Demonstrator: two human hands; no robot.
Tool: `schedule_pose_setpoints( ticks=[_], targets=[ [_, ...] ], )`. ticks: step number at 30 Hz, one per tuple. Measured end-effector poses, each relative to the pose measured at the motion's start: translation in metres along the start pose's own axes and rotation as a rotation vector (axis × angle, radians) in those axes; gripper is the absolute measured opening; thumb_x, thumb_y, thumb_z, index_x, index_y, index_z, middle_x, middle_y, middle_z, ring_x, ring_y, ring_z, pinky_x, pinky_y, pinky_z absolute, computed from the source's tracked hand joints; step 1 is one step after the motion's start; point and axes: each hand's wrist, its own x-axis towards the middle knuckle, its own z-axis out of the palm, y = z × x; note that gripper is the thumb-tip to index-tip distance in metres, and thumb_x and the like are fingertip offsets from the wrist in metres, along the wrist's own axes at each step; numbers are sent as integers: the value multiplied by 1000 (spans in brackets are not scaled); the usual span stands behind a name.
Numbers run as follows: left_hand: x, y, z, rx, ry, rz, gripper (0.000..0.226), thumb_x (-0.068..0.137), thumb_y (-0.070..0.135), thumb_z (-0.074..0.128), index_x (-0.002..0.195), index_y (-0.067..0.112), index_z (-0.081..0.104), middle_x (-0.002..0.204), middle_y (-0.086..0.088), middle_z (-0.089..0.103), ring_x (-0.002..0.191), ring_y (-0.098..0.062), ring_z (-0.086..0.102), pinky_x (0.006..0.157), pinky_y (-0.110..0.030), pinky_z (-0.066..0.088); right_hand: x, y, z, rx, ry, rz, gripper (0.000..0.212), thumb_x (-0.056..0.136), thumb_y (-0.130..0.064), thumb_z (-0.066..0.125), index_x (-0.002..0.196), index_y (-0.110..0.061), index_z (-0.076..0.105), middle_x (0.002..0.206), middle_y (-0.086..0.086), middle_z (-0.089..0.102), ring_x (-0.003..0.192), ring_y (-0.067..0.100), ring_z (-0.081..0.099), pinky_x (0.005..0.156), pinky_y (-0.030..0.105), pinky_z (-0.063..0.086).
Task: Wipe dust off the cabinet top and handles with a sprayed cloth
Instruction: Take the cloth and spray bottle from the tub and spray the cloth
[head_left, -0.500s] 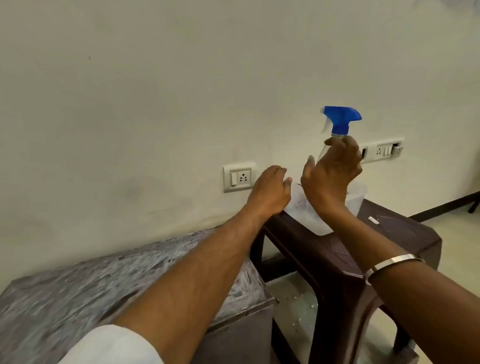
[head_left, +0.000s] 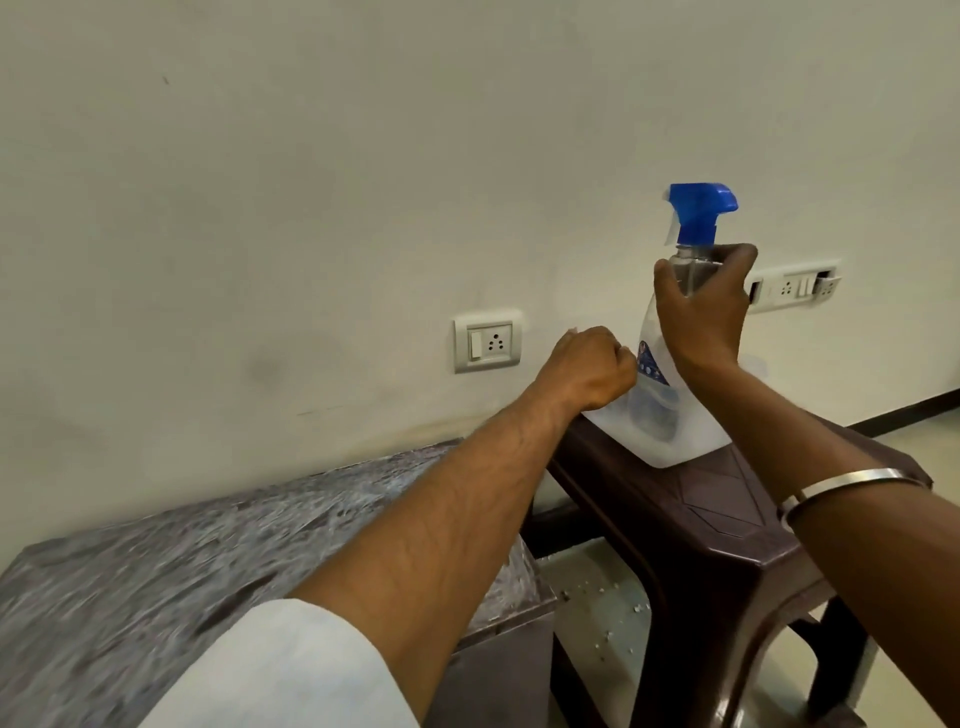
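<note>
A clear spray bottle (head_left: 652, 364) with a blue trigger head stands upright over a white cloth (head_left: 670, 441) that lies on a dark brown plastic stool (head_left: 727, 525). My right hand (head_left: 701, 317) is wrapped around the bottle's neck, just under the trigger head. My left hand (head_left: 587, 374) is curled into a fist at the cloth's left edge and seems to grip it; the fingers hide the contact. The cabinet top (head_left: 156, 571), a grey mottled surface, lies low at the left under my left forearm. Its handles are out of view.
A plain wall runs close behind the stool and cabinet, with one socket plate (head_left: 488, 340) left of my hands and another (head_left: 789, 286) behind the bottle. Between cabinet and stool is a narrow strip of floor (head_left: 597, 597) with white crumbs.
My right hand has closed around the bottle's neck, so the bottle's body now shows. My left fingers have curled from flat into a fist at the cloth's edge.
</note>
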Motion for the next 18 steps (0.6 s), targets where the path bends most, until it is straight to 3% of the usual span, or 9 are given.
schedule_pose_setpoints(
  ticks=[4, 7, 12, 16, 18],
  targets=[
    [12, 8, -1, -15, -90, -84, 35, 96, 32, 46, 102, 6, 69, 106, -9, 69, 92, -22, 63, 88, -33, 50, 5, -1, -1, 24, -51, 7, 54, 88, -23, 66, 127, -5, 32, 106, 2, 51, 74, 0, 55, 60, 3, 43],
    [25, 14, -4, 104, -143, -116, 33, 95, 34, 50, 107, 9, 67, 105, -7, 68, 94, -23, 63, 91, -35, 51, 8, 1, -2, 63, -127, 15, 56, 86, -20, 67, 127, -7, 31, 106, 7, 54, 80, 9, 61, 68, 9, 47],
    [51, 19, -13, 272, -204, -125, 26, 92, 11, 58, 117, 7, 64, 118, -9, 65, 103, -23, 63, 90, -31, 53, 11, 5, -4, 128, -198, 40, 56, 84, -16, 64, 131, -12, 32, 95, 6, 59, 82, 20, 65, 81, 28, 55],
    [54, 23, -5, 269, -188, -103, 22, 94, 12, 59, 114, 7, 64, 110, -8, 66, 86, -20, 60, 80, -29, 52, 13, 5, -4, 137, -238, 0, 48, 83, -14, 61, 128, -15, 42, 95, 14, 63, 84, 27, 66, 82, 33, 55],
    [52, 26, -3, 271, -287, -140, 21, 95, 23, 58, 113, 13, 65, 102, -3, 62, 82, -18, 57, 77, -29, 46, 13, 4, -4, 150, -257, -3, 42, 83, -13, 59, 123, -16, 46, 96, 19, 63, 85, 30, 65, 82, 33, 55]
  ],
)
